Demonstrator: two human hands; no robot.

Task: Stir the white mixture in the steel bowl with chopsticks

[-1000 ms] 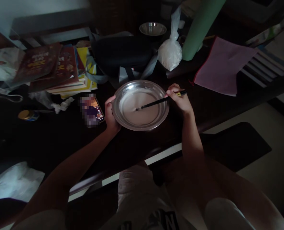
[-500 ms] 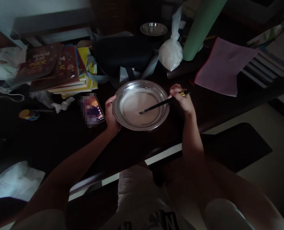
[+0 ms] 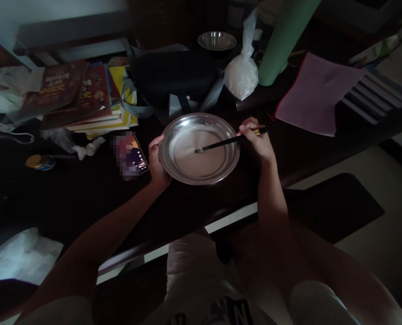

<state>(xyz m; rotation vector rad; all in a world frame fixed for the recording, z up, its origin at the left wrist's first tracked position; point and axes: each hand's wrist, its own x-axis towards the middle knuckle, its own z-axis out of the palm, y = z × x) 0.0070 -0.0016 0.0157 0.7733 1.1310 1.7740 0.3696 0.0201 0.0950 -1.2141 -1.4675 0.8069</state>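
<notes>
A shiny metal bowl (image 3: 199, 179) holds a pale, milky mixture (image 3: 201, 164) with a white smear on its inner wall. At the bowl's left side my left hand (image 3: 157, 160) grips it, thumb up at the rim and the other fingers hidden. My right hand (image 3: 257, 139) is closed around black chopsticks (image 3: 221, 143) with gold bands, above the right rim. Their tips reach into the mixture near the middle. A phone (image 3: 138, 155) with a lit screen lies just left of my left hand.
Behind the bowl are a black bag (image 3: 177, 76), a knotted plastic bag of white powder (image 3: 242, 74), a green cylinder (image 3: 282, 49) and another metal bowl (image 3: 217, 41). Books (image 3: 86, 97) lie left, with a small jar (image 3: 40, 161) in front. A pink mesh pouch (image 3: 316, 97) lies right.
The chopstick tips have moved slightly away from me and left within the mixture. My right hand has shifted a little; my left hand and the bowl stay nearly in place.
</notes>
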